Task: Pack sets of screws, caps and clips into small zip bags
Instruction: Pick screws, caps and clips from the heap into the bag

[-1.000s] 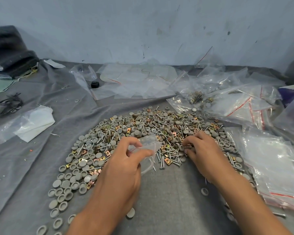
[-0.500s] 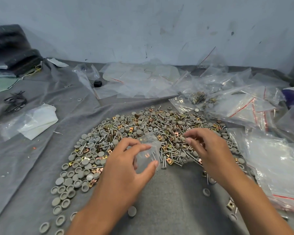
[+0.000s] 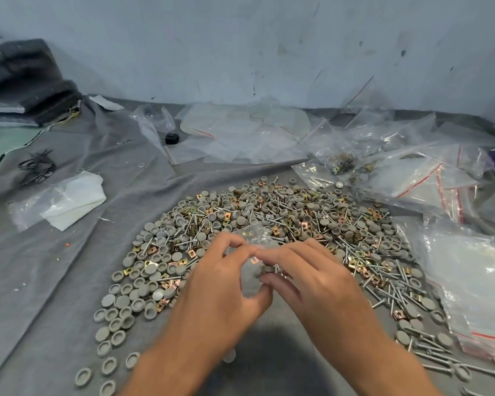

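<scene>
A broad heap of grey round caps (image 3: pixel 152 270), silver screws (image 3: pixel 383 292) and brass clips (image 3: pixel 357 264) covers the grey cloth. Over its near edge my left hand (image 3: pixel 220 290) pinches a small clear zip bag (image 3: pixel 252 247) between thumb and fingers. My right hand (image 3: pixel 312 278) meets it from the right and pinches a grey cap (image 3: pixel 267 270) at the bag's mouth. Whether more parts lie inside the bag is hard to tell.
Piles of clear zip bags with red strips (image 3: pixel 429 181) lie at the right and back. A bag with white paper (image 3: pixel 60 204) and black ties (image 3: pixel 36 168) lie at the left. Folded dark cloth (image 3: pixel 26 87) sits far left by the wall.
My right hand left the heap and came left to the bag with a grey cap in its fingers. My left hand lifted the bag slightly toward it.
</scene>
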Demonstrator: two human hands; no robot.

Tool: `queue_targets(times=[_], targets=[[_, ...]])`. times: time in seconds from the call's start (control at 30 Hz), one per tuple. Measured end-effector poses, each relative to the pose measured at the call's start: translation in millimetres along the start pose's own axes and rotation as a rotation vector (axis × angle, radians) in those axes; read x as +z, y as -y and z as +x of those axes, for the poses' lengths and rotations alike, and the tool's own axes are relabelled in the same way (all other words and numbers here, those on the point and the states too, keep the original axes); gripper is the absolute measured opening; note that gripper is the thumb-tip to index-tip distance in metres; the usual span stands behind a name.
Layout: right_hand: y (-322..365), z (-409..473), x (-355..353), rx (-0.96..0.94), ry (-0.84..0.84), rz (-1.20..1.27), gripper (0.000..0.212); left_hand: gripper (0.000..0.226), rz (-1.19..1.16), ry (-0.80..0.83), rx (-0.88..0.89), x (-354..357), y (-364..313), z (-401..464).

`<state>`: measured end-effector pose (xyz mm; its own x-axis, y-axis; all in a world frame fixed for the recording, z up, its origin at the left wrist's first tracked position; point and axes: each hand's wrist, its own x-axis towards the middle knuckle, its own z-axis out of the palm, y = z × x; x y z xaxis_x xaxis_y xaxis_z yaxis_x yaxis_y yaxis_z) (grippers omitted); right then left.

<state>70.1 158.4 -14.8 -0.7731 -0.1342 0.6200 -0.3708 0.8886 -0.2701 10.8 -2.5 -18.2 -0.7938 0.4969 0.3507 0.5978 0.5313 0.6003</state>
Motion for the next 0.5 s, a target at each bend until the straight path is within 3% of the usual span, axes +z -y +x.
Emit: queue_targets(times=[0.07, 0.17, 0.27, 0.4, 0.5], targets=[[-1, -2, 1, 0.058, -0.009, 0.116, 0.031, 0.037, -0.007, 0.003, 0.004, 0, 0, 0], [-4, -1, -1, 0.097, -0.021, 0.228, 0.023, 0.041, -0.004, 0.010, -0.003, 1, 1, -1], [-26, -1, -9, 0.187, 0.002, 0.156, 0.020, 0.047, 0.002, -0.008, -0.018, 0, 4, -1], [-83, -9, -28, 0.589, 0.244, -0.130, 0.027, 0.046, 0.014, -0.019, -0.030, -3, 4, -1], [-102, -12, -29, 0.710, 0.455, -0.249, 0.036, 0.046, 0.031, 0.001, -0.017, -4, 3, -1]])
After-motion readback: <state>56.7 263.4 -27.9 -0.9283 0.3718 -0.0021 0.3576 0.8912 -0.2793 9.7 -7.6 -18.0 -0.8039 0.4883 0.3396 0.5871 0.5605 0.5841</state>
